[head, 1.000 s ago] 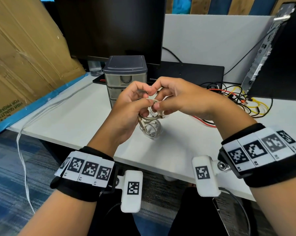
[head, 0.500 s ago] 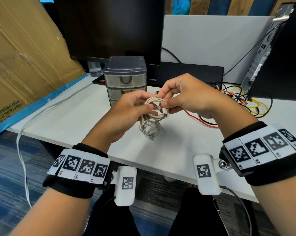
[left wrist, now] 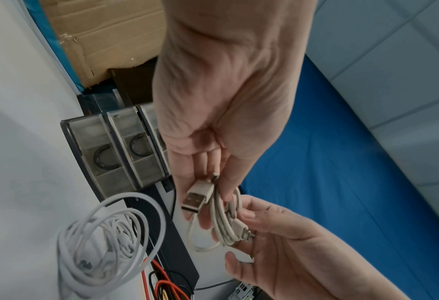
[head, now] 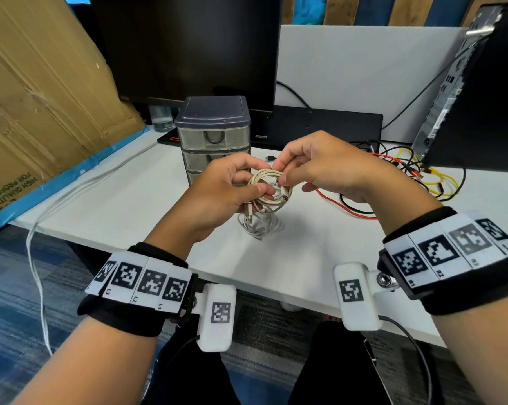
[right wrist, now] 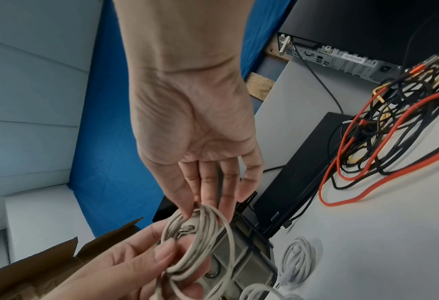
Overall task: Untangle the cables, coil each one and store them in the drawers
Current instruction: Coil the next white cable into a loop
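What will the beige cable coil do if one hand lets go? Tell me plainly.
The beige coil is probably floppy: its thin loops sag between the left hand and right hand. It would likely spring open, since no tie shows and one loop already strays. It looks light; fingertips alone carry it, though the plug may swing.

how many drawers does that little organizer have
3, stacked in the organizer behind the hands: top drawer, middle drawer, and bottom drawer, mostly hidden by the left hand. All look closed.
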`<state>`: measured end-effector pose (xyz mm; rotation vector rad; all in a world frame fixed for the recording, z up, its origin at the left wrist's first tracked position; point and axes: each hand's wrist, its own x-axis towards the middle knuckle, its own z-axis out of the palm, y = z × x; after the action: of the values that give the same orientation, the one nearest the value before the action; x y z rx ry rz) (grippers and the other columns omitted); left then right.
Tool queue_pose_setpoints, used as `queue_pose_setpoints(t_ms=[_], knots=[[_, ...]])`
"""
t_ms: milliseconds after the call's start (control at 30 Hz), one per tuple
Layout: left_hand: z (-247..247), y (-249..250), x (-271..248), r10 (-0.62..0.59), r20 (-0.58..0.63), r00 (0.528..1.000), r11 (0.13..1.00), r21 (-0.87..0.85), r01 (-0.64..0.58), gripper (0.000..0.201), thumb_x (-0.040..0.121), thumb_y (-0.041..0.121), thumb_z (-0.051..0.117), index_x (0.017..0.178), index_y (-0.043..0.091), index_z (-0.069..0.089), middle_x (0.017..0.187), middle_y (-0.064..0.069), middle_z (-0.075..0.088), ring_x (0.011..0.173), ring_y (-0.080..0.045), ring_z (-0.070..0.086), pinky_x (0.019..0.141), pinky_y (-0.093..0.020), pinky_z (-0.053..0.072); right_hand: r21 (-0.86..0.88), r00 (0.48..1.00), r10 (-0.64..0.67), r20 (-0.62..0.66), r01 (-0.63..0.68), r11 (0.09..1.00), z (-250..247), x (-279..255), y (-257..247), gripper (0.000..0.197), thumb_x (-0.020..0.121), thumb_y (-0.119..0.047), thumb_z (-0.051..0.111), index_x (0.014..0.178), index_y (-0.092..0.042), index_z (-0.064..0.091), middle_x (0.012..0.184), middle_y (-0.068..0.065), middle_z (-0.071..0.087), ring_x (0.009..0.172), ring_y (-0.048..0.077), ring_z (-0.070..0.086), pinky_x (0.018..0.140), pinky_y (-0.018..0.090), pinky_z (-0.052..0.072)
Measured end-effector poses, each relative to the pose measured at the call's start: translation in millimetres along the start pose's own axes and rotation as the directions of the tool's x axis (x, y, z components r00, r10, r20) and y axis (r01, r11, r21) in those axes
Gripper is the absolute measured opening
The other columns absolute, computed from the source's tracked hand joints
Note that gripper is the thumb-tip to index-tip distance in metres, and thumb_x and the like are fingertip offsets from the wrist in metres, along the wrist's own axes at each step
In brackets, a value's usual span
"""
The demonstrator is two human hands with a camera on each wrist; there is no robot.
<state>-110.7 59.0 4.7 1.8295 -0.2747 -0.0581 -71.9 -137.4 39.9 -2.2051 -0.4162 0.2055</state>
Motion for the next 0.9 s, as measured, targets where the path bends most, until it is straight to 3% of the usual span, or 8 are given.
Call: queue_pose_setpoints(t_ms=[200,467,600,767,900], knots=[[5.8,2.5,2.6,-0.009,-0.015,1.000,1.000,0.019,0.009,0.025,0.096,0.006,0.069,0.120,0.011,0.065,0.098,-0.009,0.079,0.098,-0.037,0.074,0.089,-0.056,0.057,0.008,1.000,0.022,0.016,-0.022,1.000,-2.7,-2.2,2.7,0.017,0.090,-0.005,0.068,0.095,-0.020,0.075,0.092,0.007,0.076,0.086,0.017,0.070,0.077,0.036,0.055],[6.1,-1.4,11.9,-0.042,-0.037,0.998,0.997,0.067,0.045,0.021,0.095,0.008,0.071,0.115,0.015,0.068,0.103,-0.015,0.075,0.090,-0.030,0.076,0.086,-0.060,0.058,0.036,0.997,0.070,0.012,-0.071,0.997,-1.7,-1.4,9.2,0.018,0.090,0.002,0.064,0.095,-0.011,0.075,0.085,0.008,0.076,0.076,0.015,0.072,0.082,0.042,0.060],[5.9,-2.4,15.1,-0.079,0.002,0.997,0.995,0.066,0.079,0.018,0.097,0.010,0.069,0.115,0.015,0.068,0.095,-0.011,0.077,0.086,-0.021,0.074,0.086,-0.049,0.060,0.046,0.995,0.099,0.015,-0.100,0.994,-5.0,-0.7,14.1,0.018,0.090,0.004,0.065,0.093,-0.011,0.076,0.083,0.009,0.075,0.076,0.018,0.071,0.081,0.042,0.061],[14.8,-1.6,29.8,-0.132,0.064,0.989,0.984,0.127,0.123,0.015,0.095,0.010,0.071,0.110,0.012,0.067,0.089,-0.011,0.075,0.075,-0.016,0.073,0.070,-0.035,0.061,0.043,0.984,0.169,0.051,-0.171,0.984,-17.2,2.3,26.9,0.016,0.089,0.006,0.066,0.096,-0.006,0.074,0.083,0.011,0.073,0.076,0.021,0.068,0.081,0.041,0.061],[31.3,1.0,45.0,-0.165,0.090,0.982,0.961,0.237,0.140,0.016,0.094,0.012,0.074,0.107,0.009,0.067,0.084,-0.009,0.073,0.078,-0.030,0.076,0.075,-0.042,0.065,0.027,0.963,0.250,0.099,-0.254,0.967,-29.9,8.1,44.5,0.015,0.090,0.007,0.067,0.099,-0.003,0.073,0.084,0.014,0.070,0.074,0.022,0.067,0.082,0.042,0.061]])
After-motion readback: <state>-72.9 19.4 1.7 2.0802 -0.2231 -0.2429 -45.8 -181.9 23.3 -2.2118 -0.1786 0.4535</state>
